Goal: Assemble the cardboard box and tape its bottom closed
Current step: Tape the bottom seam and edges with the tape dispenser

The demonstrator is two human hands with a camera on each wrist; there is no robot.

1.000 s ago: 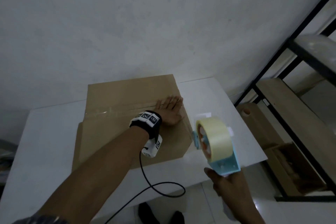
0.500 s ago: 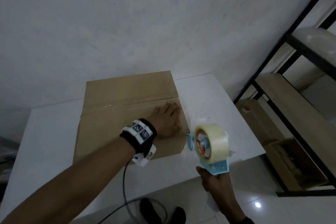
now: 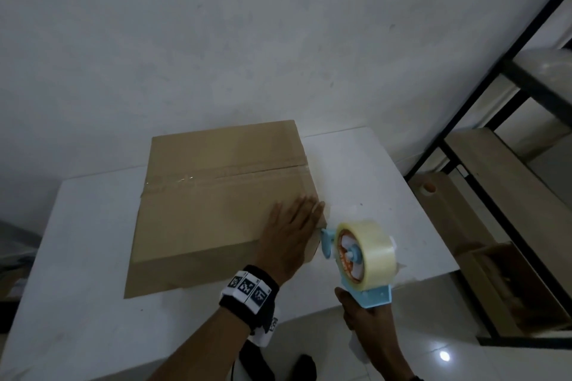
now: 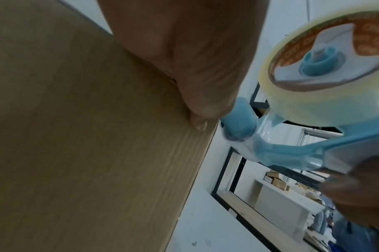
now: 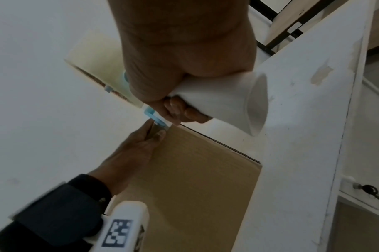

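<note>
Cardboard box point(image 3: 216, 204) sits on the white counter point(image 3: 77, 272), centre of the head view, with a strip of clear tape point(image 3: 223, 175) already running across its top seam. Left hand point(image 3: 288, 241) lies flat on the box top at its 4 o'clock corner, fingers straight and close together. Right hand point(image 3: 371, 328) is wrapped around the white handle point(image 5: 227, 100) of the blue tape dispenser point(image 3: 362, 260), held at 3 o'clock from the left hand. Only the left wrist view shows the dispenser's blue roller point(image 4: 238, 119) meeting the box edge beside the thumb point(image 4: 197, 109). Only the right wrist view shows the handle's flared open end. A black metal rack point(image 3: 483, 139) stands at 2 o'clock.
</note>
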